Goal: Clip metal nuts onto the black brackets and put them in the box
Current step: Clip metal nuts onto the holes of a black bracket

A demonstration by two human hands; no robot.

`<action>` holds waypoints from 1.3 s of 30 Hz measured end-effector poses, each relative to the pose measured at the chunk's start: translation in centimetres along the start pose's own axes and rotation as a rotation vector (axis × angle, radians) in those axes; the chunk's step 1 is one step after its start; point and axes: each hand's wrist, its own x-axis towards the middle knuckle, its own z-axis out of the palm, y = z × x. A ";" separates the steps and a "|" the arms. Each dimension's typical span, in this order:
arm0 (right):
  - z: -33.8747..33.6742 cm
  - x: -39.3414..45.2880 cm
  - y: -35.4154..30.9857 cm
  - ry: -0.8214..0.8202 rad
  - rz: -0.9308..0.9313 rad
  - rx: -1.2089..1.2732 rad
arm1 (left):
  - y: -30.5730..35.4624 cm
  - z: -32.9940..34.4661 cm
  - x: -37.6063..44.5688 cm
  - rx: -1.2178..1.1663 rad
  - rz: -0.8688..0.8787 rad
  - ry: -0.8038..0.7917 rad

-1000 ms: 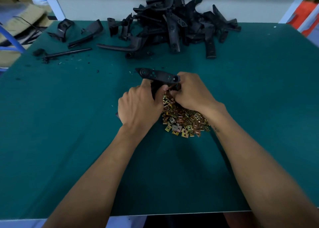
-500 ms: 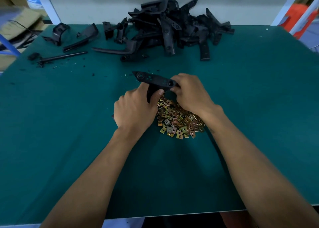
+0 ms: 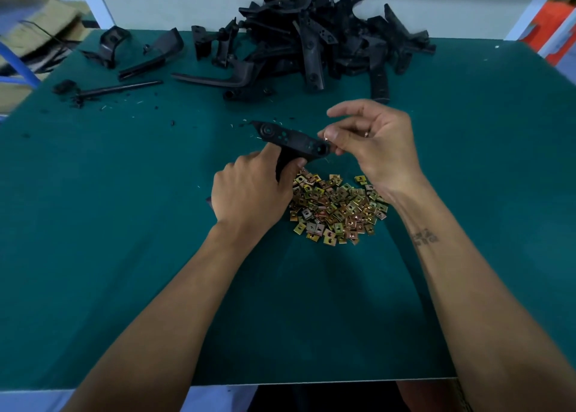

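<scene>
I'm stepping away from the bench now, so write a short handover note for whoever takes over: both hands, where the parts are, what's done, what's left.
Left hand grips the bracket by its stem, above the mat.
Right hand pinches a nut at the bracket's right end; whether it is seated cannot be told.
Nut pile lies under the hands; bracket pile at the far edge.
No box in view.
Left: seat the nut, box the bracket, work through the pile.

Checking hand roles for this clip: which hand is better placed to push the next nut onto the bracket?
Right. The right hand pinches a nut at the end of the bracket, while the left hand grips the bracket's stem, steadying it.
</scene>
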 end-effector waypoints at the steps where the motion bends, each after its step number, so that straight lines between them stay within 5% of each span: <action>1: 0.1 -0.1 -0.1 0.001 -0.013 0.000 | 0.0 0.0 0.0 0.001 0.002 0.002; 16: 0.0 -0.6 -0.9 -0.111 -0.056 -0.060 | 0.2 -0.1 -0.1 -0.002 0.018 -0.023; 39: -0.1 -0.5 -1.8 -0.060 -0.021 0.054 | 0.3 0.0 -0.1 -0.020 0.028 -0.026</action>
